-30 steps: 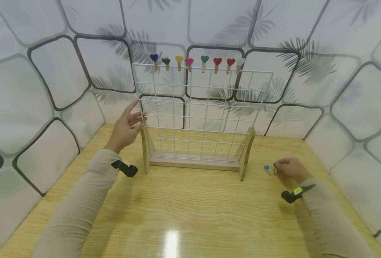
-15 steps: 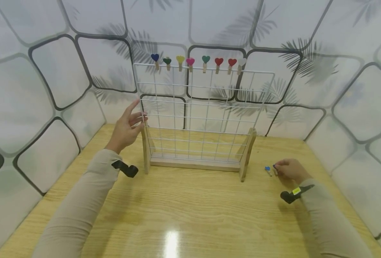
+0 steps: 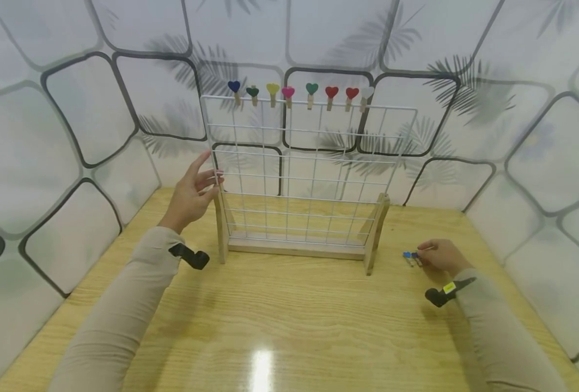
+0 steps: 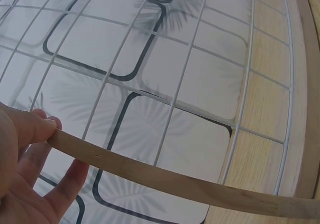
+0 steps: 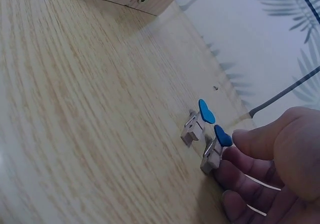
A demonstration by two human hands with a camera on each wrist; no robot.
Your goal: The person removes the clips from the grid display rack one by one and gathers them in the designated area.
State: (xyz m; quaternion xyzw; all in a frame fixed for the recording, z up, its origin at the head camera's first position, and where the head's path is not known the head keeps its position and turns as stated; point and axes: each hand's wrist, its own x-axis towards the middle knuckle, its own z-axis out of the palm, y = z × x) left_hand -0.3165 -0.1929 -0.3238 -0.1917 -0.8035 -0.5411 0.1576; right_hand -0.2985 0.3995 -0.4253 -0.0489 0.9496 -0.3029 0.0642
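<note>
Dark blue heart clothespin [image 5: 214,154] sits on the wood-grain tabletop [image 3: 289,305], to the right of the wire-grid rack [image 3: 296,249]. The right hand [image 3: 441,256] seems to pinch it lightly, thumb at the heart and curled fingers along the wooden body. Just beside it lies the bright blue heart clothespin [image 5: 196,126], with no hand on it.

Eight heart clothespins [image 3: 272,90] stand hearts-up in a row on the rack's top wire [image 3: 392,109], ending on the right with a white one. As a judgement, the work looks partway: eight pins are on the wire, two are off it, and the dark blue one is not yet let go.

The left hand [image 3: 191,193] grips the top of the left wooden post [image 3: 220,228], thumb on one side and fingers on the other.

For moving, the top wire runs on past the white pin to its corner. The right post [image 3: 376,234] stands well apart from the right hand, with tabletop between. Behind, the leaf-patterned backdrop [image 3: 529,130] rises along the back edge; in front, tabletop spreads widely.
</note>
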